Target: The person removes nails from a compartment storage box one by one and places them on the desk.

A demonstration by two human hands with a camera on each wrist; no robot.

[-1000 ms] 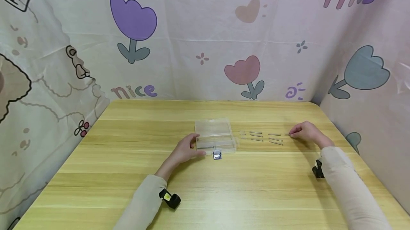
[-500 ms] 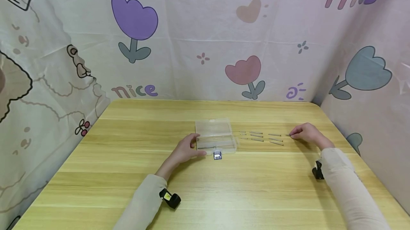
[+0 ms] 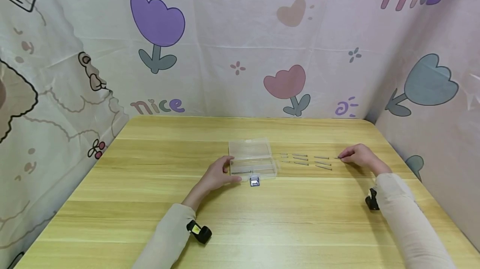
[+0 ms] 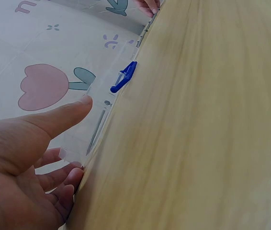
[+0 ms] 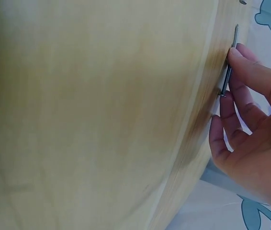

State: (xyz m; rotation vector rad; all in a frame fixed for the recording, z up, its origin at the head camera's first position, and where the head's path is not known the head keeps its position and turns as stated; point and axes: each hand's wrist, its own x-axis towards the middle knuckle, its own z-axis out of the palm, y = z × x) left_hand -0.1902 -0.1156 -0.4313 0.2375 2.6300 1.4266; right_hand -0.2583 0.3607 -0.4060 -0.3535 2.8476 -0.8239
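Observation:
A clear plastic box [image 3: 273, 172] lies on the table with its lid [image 3: 249, 149] folded back. Its blue latch [image 4: 124, 77] sticks out at the front, and a long nail [image 3: 240, 172] lies in the front compartment. My left hand [image 3: 215, 175] holds the box at its left end, thumb along the front and fingers at the left side. Over on the right, my right hand [image 3: 358, 155] pinches a nail [image 5: 236, 36] between thumb and fingertips, close to the tabletop. In the right wrist view its flat head shows below the thumb and its point above.
Between the box and my right hand, several nails lie in loose columns: short nails [image 3: 284, 157], longer nails [image 3: 300, 158] and another group of nails [image 3: 323, 163]. The wooden table [image 3: 285, 223] ends at a patterned cloth [image 3: 225, 85] behind and on both sides.

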